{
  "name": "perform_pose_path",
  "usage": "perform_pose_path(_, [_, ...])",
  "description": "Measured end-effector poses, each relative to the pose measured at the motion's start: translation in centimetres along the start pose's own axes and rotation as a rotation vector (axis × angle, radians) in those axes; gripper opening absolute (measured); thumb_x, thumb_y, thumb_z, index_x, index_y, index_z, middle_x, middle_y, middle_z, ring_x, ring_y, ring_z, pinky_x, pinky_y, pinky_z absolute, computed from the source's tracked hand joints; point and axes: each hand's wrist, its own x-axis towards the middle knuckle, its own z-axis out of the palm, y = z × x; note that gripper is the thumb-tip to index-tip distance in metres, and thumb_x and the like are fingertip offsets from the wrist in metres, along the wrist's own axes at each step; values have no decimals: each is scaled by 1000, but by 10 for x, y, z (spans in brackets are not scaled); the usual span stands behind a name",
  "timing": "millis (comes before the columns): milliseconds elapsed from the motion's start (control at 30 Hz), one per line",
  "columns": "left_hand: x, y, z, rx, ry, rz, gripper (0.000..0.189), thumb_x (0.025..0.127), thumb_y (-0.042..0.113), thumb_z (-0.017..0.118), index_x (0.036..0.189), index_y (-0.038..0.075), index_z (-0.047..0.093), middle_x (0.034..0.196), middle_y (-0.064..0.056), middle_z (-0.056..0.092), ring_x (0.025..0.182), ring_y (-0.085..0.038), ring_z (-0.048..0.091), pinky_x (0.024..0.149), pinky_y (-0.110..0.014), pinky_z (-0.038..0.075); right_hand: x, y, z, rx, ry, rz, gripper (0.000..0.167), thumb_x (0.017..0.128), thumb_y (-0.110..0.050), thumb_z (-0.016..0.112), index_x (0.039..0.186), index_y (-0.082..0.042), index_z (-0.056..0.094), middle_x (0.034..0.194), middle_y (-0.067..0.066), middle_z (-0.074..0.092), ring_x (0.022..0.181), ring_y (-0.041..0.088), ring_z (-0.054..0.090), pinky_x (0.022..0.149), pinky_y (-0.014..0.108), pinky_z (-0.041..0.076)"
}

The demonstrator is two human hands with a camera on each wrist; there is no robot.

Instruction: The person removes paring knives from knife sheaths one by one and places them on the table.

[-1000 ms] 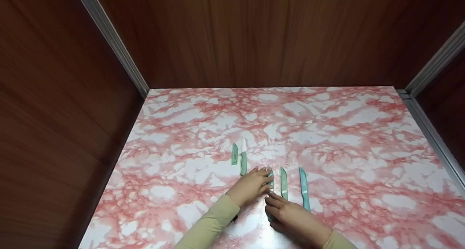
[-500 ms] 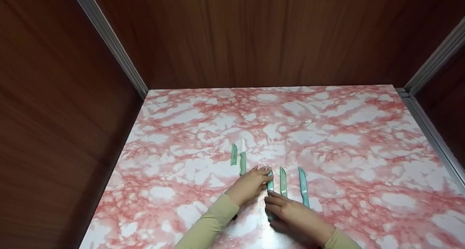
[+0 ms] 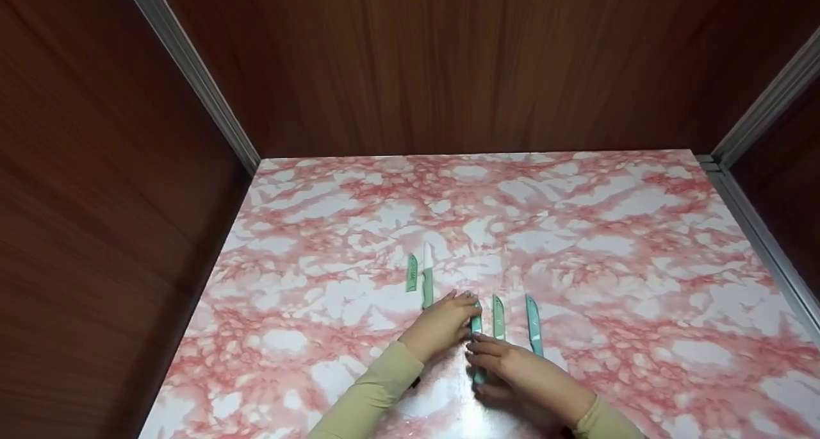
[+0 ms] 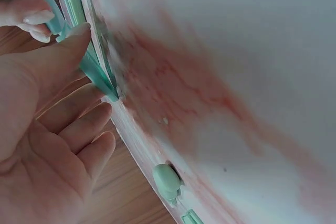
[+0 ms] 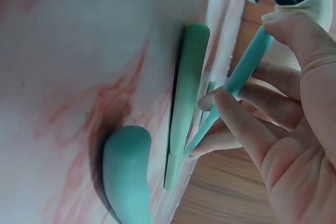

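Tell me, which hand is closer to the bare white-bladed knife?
The left hand, just by the handle end of the white-bladed knife. The right hand is farther off, to the right and lower in the head view.

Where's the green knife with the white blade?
In the head view, the white-bladed green knife lies just right of the flat green blade cover, beyond the left hand.

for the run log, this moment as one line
left hand: pinches teal knife sheath; right hand: holds teal knife handle; lying right: sheathed green knife, second teal knife; lying left: bare green knife, green sheath
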Motion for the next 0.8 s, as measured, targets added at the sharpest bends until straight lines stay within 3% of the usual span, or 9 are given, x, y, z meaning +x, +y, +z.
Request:
perform_pose_path(167, [-5, 2, 0, -51, 2, -45, 44, 88, 20, 69, 131, 19, 60, 140, -5, 49, 131, -25, 42, 110, -39, 30, 1, 1, -2, 36, -17, 7, 40, 84, -30, 74, 116, -6, 66, 125, 11, 58, 115, 28, 56, 89, 35, 51])
perform_pose_path(333, [-8, 4, -1, -84, 7, -78, 42, 90, 20, 68, 131, 25, 61, 144, -5, 45, 130, -34, 41, 105, -42, 36, 3, 2, -5, 66, -47, 8, 38, 84, -28, 75, 115, -7, 67, 125, 10, 58, 115, 26, 56, 90, 34, 50])
perform_pose_path(533, [-11, 4, 1, -80, 54, -43, 38, 89, 22, 68, 127, 24, 64, 141, -7, 47, 127, -38, 44, 103, -43, 38, 4, 2, -7, 40, -15, -26, 37, 81, -27, 76, 111, -7, 69, 122, 10, 60, 111, 23, 58, 86, 34, 52])
perform_pose_path(700, [-13, 3, 2, -28, 98, 8, 39, 89, 23, 68, 127, 24, 63, 139, -11, 47, 122, -41, 48, 101, -43, 41, 5, 3, -9, 20, 16, -66, 37, 78, -25, 78, 109, -6, 70, 119, 10, 61, 109, 22, 59, 85, 33, 52])
perform_pose_path(800, [-13, 3, 2, 12, 110, 36, 39, 89, 23, 68, 128, 22, 62, 140, -13, 47, 124, -36, 48, 104, -43, 37, 5, 3, -11, 34, 22, -75, 38, 77, -25, 79, 109, -6, 70, 118, 11, 62, 109, 23, 59, 86, 34, 52])
